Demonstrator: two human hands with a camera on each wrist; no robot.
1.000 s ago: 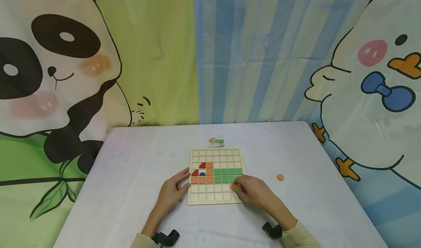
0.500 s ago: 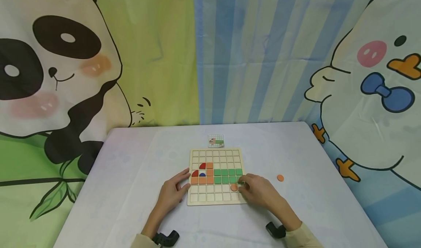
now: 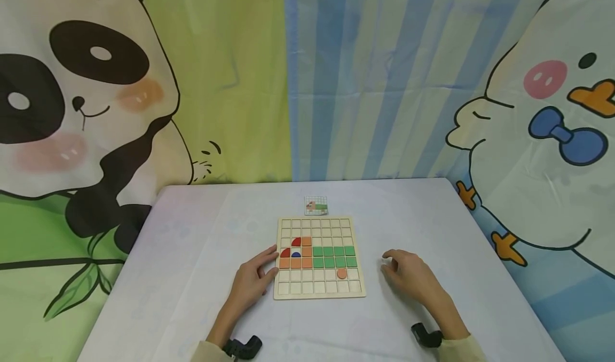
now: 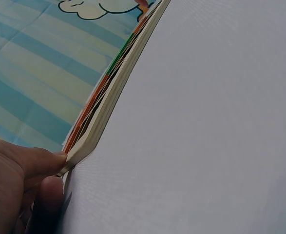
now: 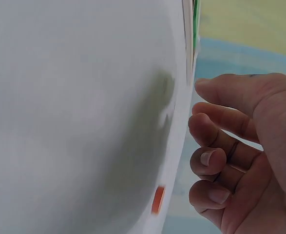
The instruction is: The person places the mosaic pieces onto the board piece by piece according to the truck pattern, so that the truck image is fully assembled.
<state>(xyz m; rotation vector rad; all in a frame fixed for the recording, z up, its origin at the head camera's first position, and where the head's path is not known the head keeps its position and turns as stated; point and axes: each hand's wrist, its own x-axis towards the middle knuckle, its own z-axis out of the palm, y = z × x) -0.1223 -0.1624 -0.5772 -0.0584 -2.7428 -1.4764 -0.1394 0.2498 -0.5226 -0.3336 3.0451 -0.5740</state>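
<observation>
A square wooden grid board (image 3: 307,292) lies on the table with colored pieces in its cells. Green squares (image 3: 333,257), orange squares (image 3: 306,251), red quarter rounds (image 3: 296,242) and a small blue half round (image 3: 296,254) form a figure. Below the green rows sits an orange disc (image 3: 341,273). My left hand (image 3: 252,277) touches the board's left edge with thumb and fingertips. To the right of the board, my right hand (image 3: 415,279) hovers above the table, fingers loosely curled around nothing. Another orange disc (image 5: 158,200) shows near it in the right wrist view; in the head view this hand hides it.
A small picture card (image 3: 316,205) with a grid pattern lies beyond the board's far edge. The white table (image 3: 206,223) meets printed cartoon curtains (image 3: 375,84) at its far side. Black wrist devices (image 3: 244,347) sit on both wrists.
My right hand has let go of an orange disc on the board's lower right and moved right, toward the loose disc on the table. The left hand stays at the board's edge.
</observation>
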